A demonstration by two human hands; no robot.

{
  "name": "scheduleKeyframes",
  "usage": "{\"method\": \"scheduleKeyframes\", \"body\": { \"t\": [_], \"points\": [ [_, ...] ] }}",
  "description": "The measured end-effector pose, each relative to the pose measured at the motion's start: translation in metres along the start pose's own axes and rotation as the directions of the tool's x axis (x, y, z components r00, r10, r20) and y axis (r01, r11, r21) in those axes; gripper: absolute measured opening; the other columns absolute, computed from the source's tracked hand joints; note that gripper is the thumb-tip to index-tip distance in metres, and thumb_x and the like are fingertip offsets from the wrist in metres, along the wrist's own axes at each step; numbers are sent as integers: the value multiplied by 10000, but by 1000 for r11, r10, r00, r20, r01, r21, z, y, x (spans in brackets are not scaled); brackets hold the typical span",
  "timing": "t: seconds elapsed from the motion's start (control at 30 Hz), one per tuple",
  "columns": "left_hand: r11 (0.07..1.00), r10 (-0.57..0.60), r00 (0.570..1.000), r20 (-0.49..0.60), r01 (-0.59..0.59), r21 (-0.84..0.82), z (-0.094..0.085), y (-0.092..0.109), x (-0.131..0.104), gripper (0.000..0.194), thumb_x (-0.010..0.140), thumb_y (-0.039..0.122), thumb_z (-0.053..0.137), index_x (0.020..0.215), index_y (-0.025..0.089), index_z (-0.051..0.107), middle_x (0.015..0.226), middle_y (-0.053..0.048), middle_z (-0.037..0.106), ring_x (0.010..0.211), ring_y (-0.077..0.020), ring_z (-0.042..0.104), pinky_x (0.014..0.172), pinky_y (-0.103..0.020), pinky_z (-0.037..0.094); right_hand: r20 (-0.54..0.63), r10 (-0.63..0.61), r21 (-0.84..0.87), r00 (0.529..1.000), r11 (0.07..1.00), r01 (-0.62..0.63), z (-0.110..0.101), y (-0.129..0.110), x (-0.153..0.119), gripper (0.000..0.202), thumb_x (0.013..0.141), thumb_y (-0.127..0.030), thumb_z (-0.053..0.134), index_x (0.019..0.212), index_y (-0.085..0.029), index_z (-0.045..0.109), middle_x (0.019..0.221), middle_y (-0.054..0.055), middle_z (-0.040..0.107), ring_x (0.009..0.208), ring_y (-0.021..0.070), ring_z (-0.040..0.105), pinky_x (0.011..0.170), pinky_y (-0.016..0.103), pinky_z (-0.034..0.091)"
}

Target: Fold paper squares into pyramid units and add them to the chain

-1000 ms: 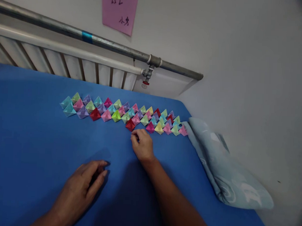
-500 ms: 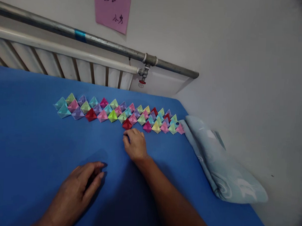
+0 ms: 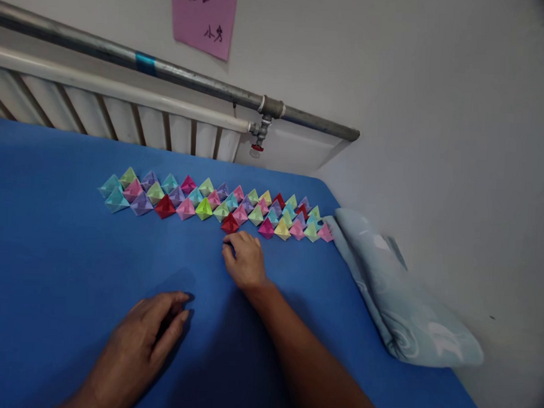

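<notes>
Folded paper boats in many colours stand in close rows on a blue surface. My right hand (image 3: 246, 260) is at the front row, just below and right of a red paper boat (image 3: 229, 223). Its fingers are bent, with a small gap between thumb and forefinger, and no object shows in them. Whether its fingertips touch the red boat I cannot tell. A magenta paper boat (image 3: 266, 228) stands to the right of this hand. Nearer to me, my left hand (image 3: 146, 337) rests low over the blue surface, thumb and fingers apart, holding nothing.
A folded pale blue-green patterned cloth (image 3: 398, 294) lies along the right edge of the blue surface (image 3: 49, 236). Behind the boats are a white radiator (image 3: 118, 101), a metal pipe (image 3: 191, 77) and a red-handled valve (image 3: 257, 147). A pink note (image 3: 203, 20) hangs on the wall.
Both hands and the paper boats stay where they were. Only the view has shifted very slightly.
</notes>
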State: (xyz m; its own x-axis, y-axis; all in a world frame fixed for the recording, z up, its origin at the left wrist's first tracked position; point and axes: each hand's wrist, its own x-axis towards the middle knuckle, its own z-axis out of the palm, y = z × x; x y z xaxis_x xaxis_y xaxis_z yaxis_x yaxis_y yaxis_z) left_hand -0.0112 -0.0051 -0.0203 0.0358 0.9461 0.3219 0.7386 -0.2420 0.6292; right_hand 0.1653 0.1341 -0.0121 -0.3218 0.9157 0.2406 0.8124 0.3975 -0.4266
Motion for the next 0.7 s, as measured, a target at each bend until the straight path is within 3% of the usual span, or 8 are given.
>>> {"method": "scheduleKeyframes", "body": {
  "t": [0.4,0.57,0.7],
  "points": [
    [998,-53,997,49,55,-32,-1,-1,0,270,907,463,508,1028,282,667,925,1,762,834,-206,726,728,-312,593,-40,-39,87,998,995,42,-1,7,-1,177,833,-112,520,857,-217,660,892,14,687,863,169,604,805,309,381],
    [997,-23,996,82,29,-71,1,-9,11,217,920,359,477,979,257,659,942,-17,756,861,-200,716,767,-320,567,-69,-20,4,997,1000,20,1,10,2,198,783,-80,493,793,-206,645,819,5,661,828,157,599,780,284,394],
    [999,30,993,114,-27,-31,-2,-3,22,229,919,263,423,853,209,635,792,-47,718,729,-195,681,694,-316,530,-75,-67,27,995,997,69,-6,2,-1,169,741,-96,491,743,-207,618,784,29,653,786,180,589,745,295,404]
  ]
}}
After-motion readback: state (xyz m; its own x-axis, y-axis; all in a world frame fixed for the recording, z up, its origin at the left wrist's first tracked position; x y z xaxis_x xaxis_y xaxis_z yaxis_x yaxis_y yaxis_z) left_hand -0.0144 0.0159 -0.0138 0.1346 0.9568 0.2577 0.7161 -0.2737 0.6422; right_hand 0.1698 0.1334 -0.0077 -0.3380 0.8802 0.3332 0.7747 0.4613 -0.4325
